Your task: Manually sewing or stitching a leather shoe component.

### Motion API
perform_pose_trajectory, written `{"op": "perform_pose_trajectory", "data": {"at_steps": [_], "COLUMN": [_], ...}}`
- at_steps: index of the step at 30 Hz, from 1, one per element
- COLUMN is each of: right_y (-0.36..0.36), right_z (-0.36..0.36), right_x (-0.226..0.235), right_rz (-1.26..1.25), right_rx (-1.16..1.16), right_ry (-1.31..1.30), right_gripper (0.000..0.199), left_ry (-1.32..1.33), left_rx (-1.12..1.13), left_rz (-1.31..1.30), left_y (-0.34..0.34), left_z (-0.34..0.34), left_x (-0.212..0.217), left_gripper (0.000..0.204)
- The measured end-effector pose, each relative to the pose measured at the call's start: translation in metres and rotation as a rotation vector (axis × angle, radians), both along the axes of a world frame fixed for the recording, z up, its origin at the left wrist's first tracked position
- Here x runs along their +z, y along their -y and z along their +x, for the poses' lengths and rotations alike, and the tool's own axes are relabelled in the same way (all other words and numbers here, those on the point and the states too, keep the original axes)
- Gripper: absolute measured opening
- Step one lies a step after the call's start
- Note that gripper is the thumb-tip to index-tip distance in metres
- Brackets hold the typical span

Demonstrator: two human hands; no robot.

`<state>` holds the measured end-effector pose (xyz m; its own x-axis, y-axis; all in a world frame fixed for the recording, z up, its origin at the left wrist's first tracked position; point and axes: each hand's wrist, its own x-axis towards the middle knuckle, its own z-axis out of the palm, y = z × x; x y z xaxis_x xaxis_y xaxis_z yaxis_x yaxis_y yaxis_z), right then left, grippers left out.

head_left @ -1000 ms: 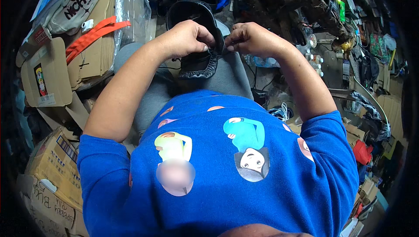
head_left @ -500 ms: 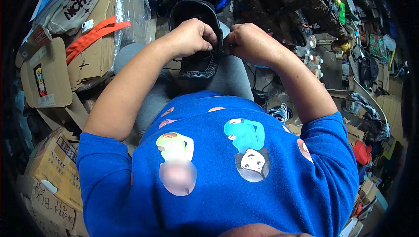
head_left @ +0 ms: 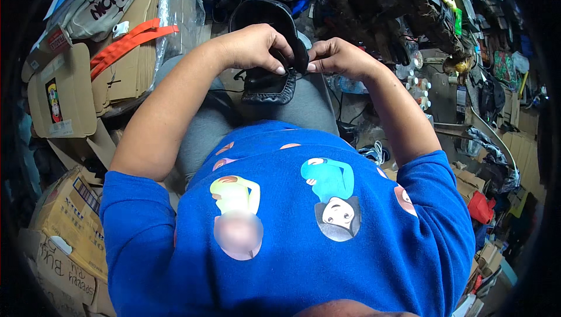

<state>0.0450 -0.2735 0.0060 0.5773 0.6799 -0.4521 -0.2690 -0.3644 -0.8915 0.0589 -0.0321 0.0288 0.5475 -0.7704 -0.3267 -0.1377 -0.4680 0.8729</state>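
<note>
The left hand [head_left: 254,45] is curled over the top of a black shoe [head_left: 266,54], fingers pinching its upper edge near the middle. The right hand [head_left: 339,59] meets it from the right, fingertips closed on the same edge, perhaps on a thread or lace too thin to make out. The shoe lies on the person's lap, on grey trousers [head_left: 304,104], its rounded end toward the body and its opening on the far side.

To do this well, I judge the left hand should keep the shoe steady against the thigh while the right does the fine pulling, with both grips close together so the edge does not buckle. Short, even pulls should suit soft material like this.

Farther out, flattened cardboard [head_left: 64,89] with an orange strap [head_left: 125,39] lies to the left, and cluttered tools and bottles [head_left: 412,74] to the right.
</note>
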Motion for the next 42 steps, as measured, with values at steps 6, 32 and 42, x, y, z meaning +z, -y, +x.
{"op": "perform_pose_trajectory", "data": {"at_steps": [6,32,42], "right_y": [0.002,-0.053,-0.055], "right_z": [0.008,-0.023,-0.025], "right_x": [-0.004,0.007,0.017], "right_rz": [0.024,-0.056,-0.183], "right_rx": [0.071,0.066,0.169], "right_ry": [0.020,1.159,1.093], "right_gripper": [0.020,0.012,0.015], "left_ry": [0.072,0.711,-0.114], "left_rx": [0.022,0.648,0.637], "left_rz": [0.038,0.038,-0.240], "left_y": [0.001,-0.047,-0.060], "left_z": [0.001,-0.084,-0.102], "left_x": [-0.007,-0.029,0.008], "left_gripper": [0.030,0.027,0.018]}}
